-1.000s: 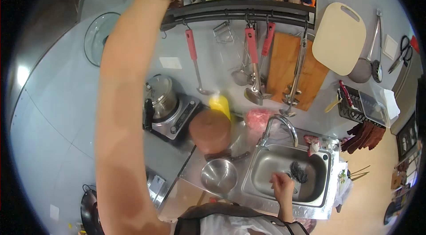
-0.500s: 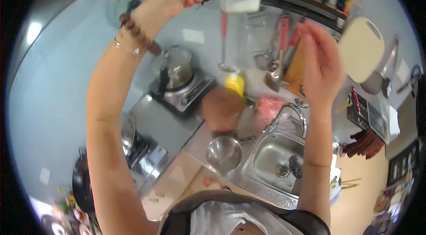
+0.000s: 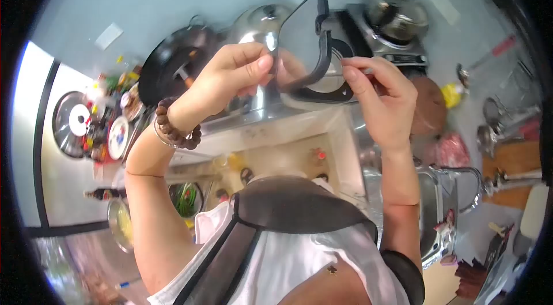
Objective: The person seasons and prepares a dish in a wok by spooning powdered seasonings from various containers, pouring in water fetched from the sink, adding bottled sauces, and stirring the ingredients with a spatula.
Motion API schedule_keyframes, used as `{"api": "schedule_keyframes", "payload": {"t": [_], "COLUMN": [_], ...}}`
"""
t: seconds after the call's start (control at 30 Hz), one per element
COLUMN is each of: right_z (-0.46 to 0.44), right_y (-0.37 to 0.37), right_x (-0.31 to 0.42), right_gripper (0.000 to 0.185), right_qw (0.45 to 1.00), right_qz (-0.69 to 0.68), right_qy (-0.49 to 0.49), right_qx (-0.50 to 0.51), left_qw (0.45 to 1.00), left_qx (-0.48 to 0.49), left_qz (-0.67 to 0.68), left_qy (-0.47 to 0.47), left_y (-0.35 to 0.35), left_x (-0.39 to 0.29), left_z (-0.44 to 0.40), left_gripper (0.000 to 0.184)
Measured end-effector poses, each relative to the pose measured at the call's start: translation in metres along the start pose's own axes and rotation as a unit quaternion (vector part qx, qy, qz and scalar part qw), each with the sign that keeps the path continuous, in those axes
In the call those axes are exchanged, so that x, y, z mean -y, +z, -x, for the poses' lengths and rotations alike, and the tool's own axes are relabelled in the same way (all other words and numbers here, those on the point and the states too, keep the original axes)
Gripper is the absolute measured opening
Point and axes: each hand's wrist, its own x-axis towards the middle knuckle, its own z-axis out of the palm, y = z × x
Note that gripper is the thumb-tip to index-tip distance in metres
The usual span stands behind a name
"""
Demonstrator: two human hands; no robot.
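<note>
The jar is held in the left hand, its left edge pinched between thumb and bent fingers; some fingertips are seen through the clear wall. By the right hand, thumb and fingertips are brought close together at a dark part on the jar's other side; whether it is truly pinched, and whether a lid is meant by it, cannot be told. The jar is tilted and is carried in the air between the hands, above the tabletop. What is in it cannot be made out.

For good handling, the weight is best borne by the left hand, with the fingers spread wider along the wall, since smooth plastic or glass may slip. The dark part is best handled lightly and squarely, so that the jar is not twisted out of the pinch.

Below and beyond the hands, space is taken up by a steel dome, and to its left by a black wok in which a tool is laid. To the right, a pot is set on a burner; it could be knocked if the jar were swung that way. Farther right, a brown round thing, a yellow bottle and the sink are seen.
</note>
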Motion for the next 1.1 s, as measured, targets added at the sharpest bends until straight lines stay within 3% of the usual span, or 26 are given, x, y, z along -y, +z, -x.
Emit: {"api": "schedule_keyframes", "payload": {"t": [0.1, 0.13, 0.17, 0.23, 0.3, 0.43, 0.5, 0.53, 0.57, 0.63, 0.77, 0.97, 1.03, 1.07, 1.1], "right_z": [-0.008, -0.015, -0.02, -0.022, -0.015, -0.007, -0.003, -0.005, -0.007, -0.011, -0.029, -0.062, -0.075, -0.08, -0.081], "right_y": [0.071, 0.097, 0.121, 0.179, 0.231, 0.314, 0.349, 0.361, 0.373, 0.392, 0.412, 0.43, 0.434, 0.44, 0.444], "right_x": [0.002, 0.0, -0.004, -0.011, -0.019, -0.015, -0.02, -0.021, -0.025, -0.036, -0.051, -0.077, -0.083, -0.084, -0.091], "right_gripper": [0.008, 0.013, 0.013, 0.023, 0.026, 0.012, 0.004, 0.012, 0.012, 0.016, 0.017, 0.014, 0.015, 0.013, 0.013], "right_qw": [0.997, 0.979, 0.98, 0.916, 0.902, 0.938, 0.981, 0.982, 0.982, 0.946, 0.881, 0.857, 0.873, 0.928, 0.928], "right_qz": [-0.01, 0.042, 0.029, 0.074, 0.088, 0.058, -0.011, -0.05, -0.048, -0.117, -0.237, -0.302, -0.303, -0.196, -0.196], "right_qy": [-0.063, -0.19, -0.185, -0.382, -0.407, -0.293, -0.096, 0.006, 0.009, 0.198, 0.348, 0.376, 0.351, 0.286, 0.288], "right_qx": [0.053, 0.063, 0.064, 0.095, 0.111, 0.177, 0.166, 0.184, 0.184, 0.229, 0.217, 0.182, 0.152, 0.133, 0.134], "left_qw": [0.996, 0.996, 0.996, 0.993, 0.972, 0.939, 0.942, 0.94, 0.938, 0.932, 0.934, 0.925, 0.915, 0.916, 0.916], "left_qx": [-0.063, -0.064, -0.077, -0.091, -0.137, -0.199, -0.185, -0.194, -0.203, -0.208, -0.249, -0.289, -0.309, -0.316, -0.322], "left_qz": [-0.063, -0.058, -0.048, -0.074, -0.192, -0.274, -0.268, -0.268, -0.267, -0.284, -0.215, -0.169, -0.164, -0.143, -0.121], "left_qy": [-0.01, -0.018, 0.002, 0.007, -0.019, -0.055, -0.085, -0.086, -0.086, -0.092, -0.14, -0.183, -0.199, -0.203, -0.207], "left_y": [-0.058, -0.081, -0.093, -0.135, -0.174, -0.232, -0.253, -0.262, -0.27, -0.279, -0.295, -0.325, -0.331, -0.339, -0.341], "left_x": [0.03, 0.037, 0.04, 0.051, 0.067, 0.088, 0.1, 0.107, 0.113, 0.122, 0.136, 0.163, 0.164, 0.172, 0.172], "left_z": [0.053, 0.07, 0.085, 0.115, 0.143, 0.181, 0.195, 0.198, 0.201, 0.203, 0.197, 0.199, 0.202, 0.208, 0.21], "left_gripper": [0.03, 0.028, 0.028, 0.025, 0.022, 0.02, 0.023, 0.023, 0.023, 0.023, 0.021, 0.022, 0.02, 0.019, 0.019]}}
